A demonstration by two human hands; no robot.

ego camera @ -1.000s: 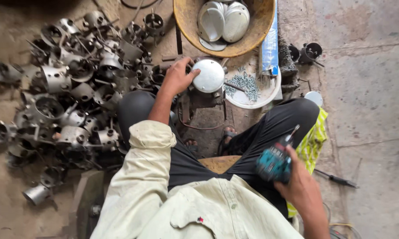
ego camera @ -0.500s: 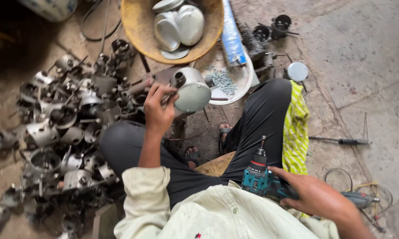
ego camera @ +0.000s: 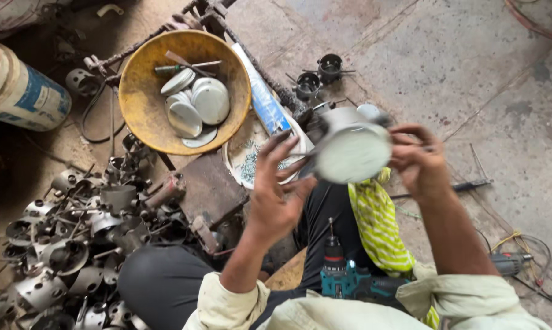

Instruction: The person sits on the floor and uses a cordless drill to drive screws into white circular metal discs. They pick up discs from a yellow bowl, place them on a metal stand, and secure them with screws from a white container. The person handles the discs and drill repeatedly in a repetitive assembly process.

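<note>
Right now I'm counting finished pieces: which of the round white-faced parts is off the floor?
The round white-faced part held up between both hands; the other white discs lie in the yellow bowl.

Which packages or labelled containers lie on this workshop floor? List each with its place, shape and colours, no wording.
Tube: long, slim, blue and white, lying slanted between the yellow bowl and the white dish of screws.
Drum: large cream cylinder on its side at the left edge, with a blue label band around it.
No signs or screens in view.
</note>
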